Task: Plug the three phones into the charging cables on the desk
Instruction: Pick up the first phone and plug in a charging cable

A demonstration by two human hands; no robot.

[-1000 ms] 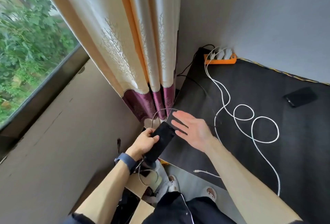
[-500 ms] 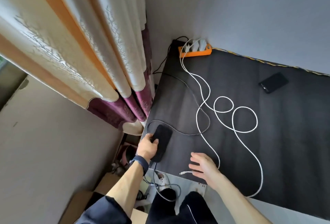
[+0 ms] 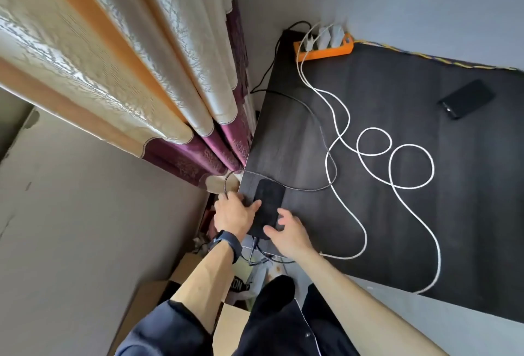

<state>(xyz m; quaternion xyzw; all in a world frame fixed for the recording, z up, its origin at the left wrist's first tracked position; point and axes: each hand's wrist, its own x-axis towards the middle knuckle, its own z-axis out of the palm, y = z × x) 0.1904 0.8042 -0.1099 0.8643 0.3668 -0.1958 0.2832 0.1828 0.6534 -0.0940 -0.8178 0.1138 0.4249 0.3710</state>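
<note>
Near-left corner of the dark worktop (image 3: 382, 228): flat black phone (image 3: 268, 208) lies there, near end overhanging the edge. Left hand (image 3: 234, 212) curls against its left side, thumb on top; right hand (image 3: 289, 232) loosely open, fingertips on its near end. Whether the grey braided cable (image 3: 309, 189) is seated cannot be told. Best to pin the phone flat and check the plug. White cables (image 3: 397, 162) loop mid-worktop; second black phone (image 3: 467, 99) lies far right; orange power strip (image 3: 324, 49) at far-left corner.

Soft daylight, wide-angle warp.
Light glowed through the curtain (image 3: 119, 72) at upper left; edges bowed strongly, the dark desk (image 3: 368, 228) stayed dim, slightly blurred.
</note>
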